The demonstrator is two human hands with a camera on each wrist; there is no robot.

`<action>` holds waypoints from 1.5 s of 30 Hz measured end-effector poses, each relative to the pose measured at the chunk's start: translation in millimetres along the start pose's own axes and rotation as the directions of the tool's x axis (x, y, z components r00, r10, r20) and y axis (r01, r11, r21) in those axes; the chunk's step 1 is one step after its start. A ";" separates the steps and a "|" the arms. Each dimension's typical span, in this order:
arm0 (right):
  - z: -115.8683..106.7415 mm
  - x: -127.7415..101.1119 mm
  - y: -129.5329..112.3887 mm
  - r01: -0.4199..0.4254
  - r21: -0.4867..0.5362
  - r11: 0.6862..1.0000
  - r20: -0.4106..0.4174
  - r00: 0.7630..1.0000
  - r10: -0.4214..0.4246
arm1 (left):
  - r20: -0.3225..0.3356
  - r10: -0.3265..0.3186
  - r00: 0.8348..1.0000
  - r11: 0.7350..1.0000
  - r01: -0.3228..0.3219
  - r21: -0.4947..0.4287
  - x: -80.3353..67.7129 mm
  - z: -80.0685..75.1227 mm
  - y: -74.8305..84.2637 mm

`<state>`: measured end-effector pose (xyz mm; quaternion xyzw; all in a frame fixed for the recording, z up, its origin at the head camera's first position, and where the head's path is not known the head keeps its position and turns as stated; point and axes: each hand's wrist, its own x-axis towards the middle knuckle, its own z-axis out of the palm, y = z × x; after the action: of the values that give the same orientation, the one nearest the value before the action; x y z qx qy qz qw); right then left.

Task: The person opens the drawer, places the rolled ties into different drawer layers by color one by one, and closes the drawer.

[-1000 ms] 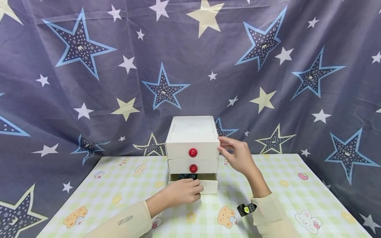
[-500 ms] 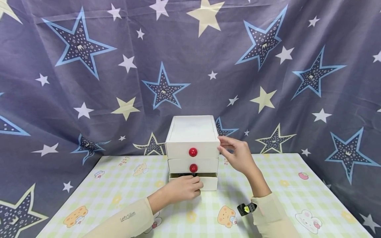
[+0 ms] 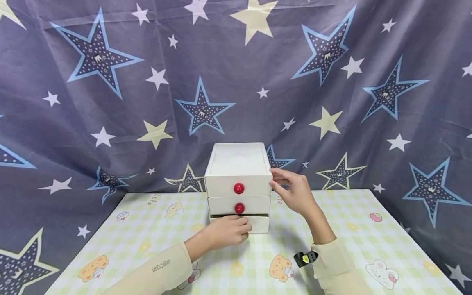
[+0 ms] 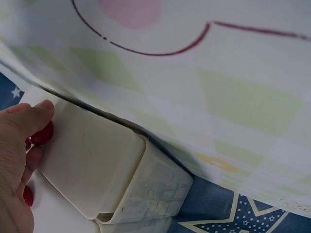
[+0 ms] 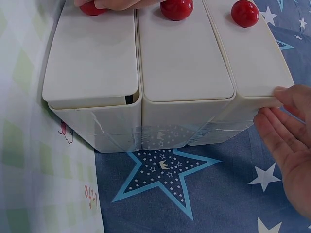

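Note:
A white three-drawer cabinet [image 3: 239, 159] stands toward the back of the table. Its bottom drawer [image 3: 260, 225] sticks out slightly, while the two upper ones look flush. My left hand [image 3: 228, 232] grips that drawer's red knob [image 4: 43, 135] between thumb and fingers, hiding it in the head view. At the cabinet's upper right corner, my right hand [image 3: 294, 193] holds the edge with the thumb at the front and the fingers along the side. A narrow dark gap shows above the bottom drawer; its contents are hidden.
The top drawer [image 3: 217, 186] and middle drawer [image 3: 218, 205] carry red knobs. A checked cloth with cartoon prints covers the table [image 3: 147, 229]. Behind the cabinet hangs a dark star-patterned curtain [image 3: 236, 61]. A black device [image 3: 306, 259] sits by the right sleeve.
My left hand has pushed the bottom drawer inward, so its opening has narrowed and the dark item inside has gone from sight. The right hand has stayed at the corner.

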<state>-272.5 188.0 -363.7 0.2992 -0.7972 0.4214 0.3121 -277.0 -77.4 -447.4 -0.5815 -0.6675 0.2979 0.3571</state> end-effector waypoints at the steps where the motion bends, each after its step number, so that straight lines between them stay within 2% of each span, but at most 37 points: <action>1: -0.1 0.2 -0.4 0.000 0.000 1.000 -0.001 1.000 0.000 | 0.003 0.000 1.000 1.000 0.000 0.002 0.1 -0.1 -0.3; 18: 0.0 0.4 -1.5 -0.012 0.007 1.000 0.004 1.000 0.012 | -0.007 -0.004 1.000 0.999 0.004 0.043 0.1 0.9 -1.5; 30: -0.5 0.4 -3.6 -0.017 0.001 1.000 0.008 1.000 0.017 | 0.016 0.005 1.000 0.998 -0.006 0.058 3.0 -1.6 -3.9; 39: -1.1 0.8 -3.1 -0.008 -0.002 1.000 0.005 1.000 0.008 | -0.007 0.007 1.000 0.998 -0.007 0.061 3.9 2.3 -5.1; 45: -0.7 -0.1 -2.8 -0.017 -0.001 1.000 0.003 1.000 0.017 | 0.012 0.012 1.000 0.998 -0.013 0.069 3.4 1.5 -4.3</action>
<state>-270.2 187.3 -362.2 0.2930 -0.8003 0.4231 0.3076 -280.8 -74.7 -444.3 -0.5713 -0.6553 0.3265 0.3710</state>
